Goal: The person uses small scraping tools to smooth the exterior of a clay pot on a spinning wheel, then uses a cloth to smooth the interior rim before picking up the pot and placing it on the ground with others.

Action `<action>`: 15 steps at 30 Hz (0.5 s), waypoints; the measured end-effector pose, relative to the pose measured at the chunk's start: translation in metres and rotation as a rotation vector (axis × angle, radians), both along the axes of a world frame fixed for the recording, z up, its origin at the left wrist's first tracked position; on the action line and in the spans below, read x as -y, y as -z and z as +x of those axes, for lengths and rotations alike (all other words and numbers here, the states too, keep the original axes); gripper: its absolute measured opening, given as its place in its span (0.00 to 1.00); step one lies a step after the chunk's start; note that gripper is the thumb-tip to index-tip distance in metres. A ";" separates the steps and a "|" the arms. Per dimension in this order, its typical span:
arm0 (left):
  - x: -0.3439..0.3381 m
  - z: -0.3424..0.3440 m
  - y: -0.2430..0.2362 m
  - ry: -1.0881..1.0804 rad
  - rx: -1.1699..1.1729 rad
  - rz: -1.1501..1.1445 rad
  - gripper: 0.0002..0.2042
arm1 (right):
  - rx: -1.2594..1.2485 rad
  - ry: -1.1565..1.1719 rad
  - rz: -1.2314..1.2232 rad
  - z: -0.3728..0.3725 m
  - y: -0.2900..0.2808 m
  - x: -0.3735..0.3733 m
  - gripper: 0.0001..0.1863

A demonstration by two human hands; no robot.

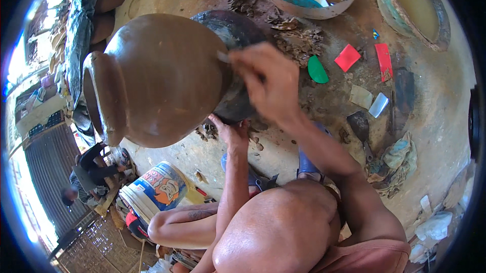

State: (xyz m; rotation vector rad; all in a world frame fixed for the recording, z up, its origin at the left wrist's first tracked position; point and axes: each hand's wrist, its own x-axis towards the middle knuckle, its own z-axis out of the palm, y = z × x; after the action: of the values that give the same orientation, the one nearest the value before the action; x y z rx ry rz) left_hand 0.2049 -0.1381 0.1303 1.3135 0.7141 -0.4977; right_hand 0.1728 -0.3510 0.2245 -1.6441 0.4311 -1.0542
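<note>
A large brown clay pot (167,78) with a flared rim faces left, its base against a dark round turntable (238,98). Between the fingers of my right hand (268,78) is a small pale scraper (223,57), closed in a pinch and held against the pot near its base. Below, my left hand (233,132) grips the turntable's lower edge, next to the pot's underside; some of its fingers are hidden behind the edge.
Clay scraps (301,43) lie beyond the turntable. A clear basin (324,12) holds coloured pieces; a tub of murky water (412,5) stands far right. A green piece (317,69), red pieces (348,58) and a rag (397,161) lie right. Left are a bucket (159,187) and a seated person (93,174).
</note>
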 end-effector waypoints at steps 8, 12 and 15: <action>-0.017 0.029 -0.011 0.070 0.114 0.134 0.38 | -0.024 -0.104 0.012 0.067 0.028 0.046 0.08; -0.017 0.031 -0.014 0.041 0.127 0.129 0.38 | -0.050 -0.115 0.052 0.047 0.024 0.024 0.09; -0.020 0.032 -0.005 0.050 0.148 0.040 0.36 | 0.021 -0.034 0.172 0.017 0.015 -0.019 0.11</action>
State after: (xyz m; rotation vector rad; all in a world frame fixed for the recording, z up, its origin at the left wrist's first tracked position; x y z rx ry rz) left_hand 0.2373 -0.1179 0.1353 1.3929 0.5727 -0.4231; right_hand 0.1900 -0.3323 0.2100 -1.4815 0.4657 -0.9804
